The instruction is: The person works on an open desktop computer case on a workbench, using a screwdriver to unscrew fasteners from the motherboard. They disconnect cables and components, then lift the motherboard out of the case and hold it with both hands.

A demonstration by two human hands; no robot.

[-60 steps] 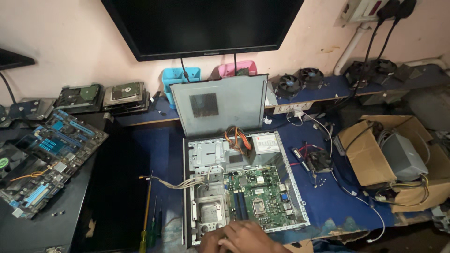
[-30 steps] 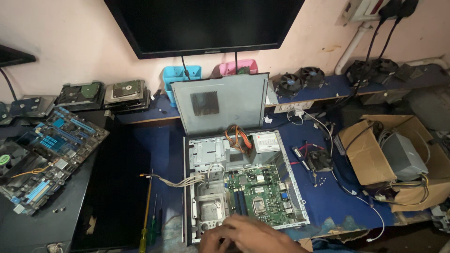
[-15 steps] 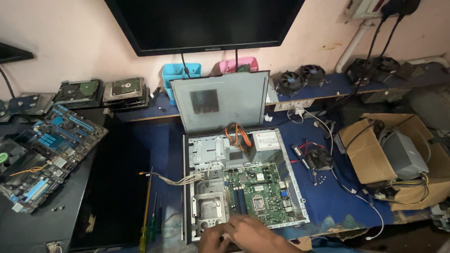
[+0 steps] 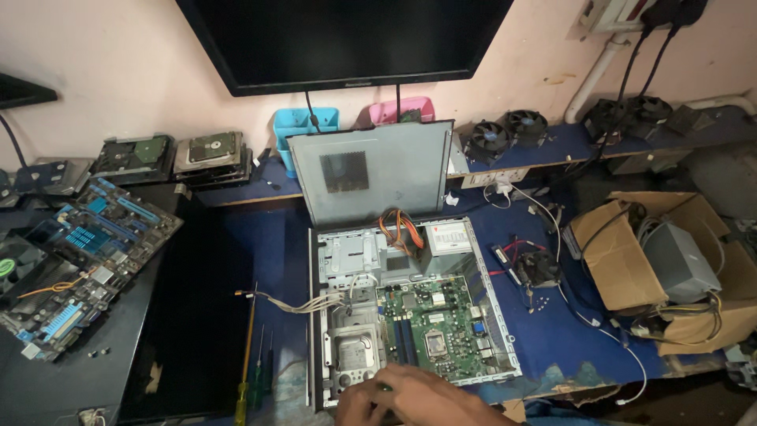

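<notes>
Blue bench, open desktop case (image 4: pixel 335 371) under my hands (image 4: pixel 410 398) at its near edge, fingers curled, can't tell what they hold; motherboard (image 4: pixel 438 327) just beyond looks fragile, so grip the stiff metal frame.

One open computer case (image 4: pixel 410 315), two loose motherboards (image 4: pixel 87 260), two screwdrivers (image 4: pixel 246 355).

Only the person's hands show, at the near edge of the head view. The right hand (image 4: pixel 430 398) is bare, with no glove, ring or watch in sight, and its wrist is bare too. The left hand (image 4: pixel 355 406) shows as bare fingers only. Just right of them is a bit of blue cloth (image 4: pixel 556 412), possibly clothing.
</notes>
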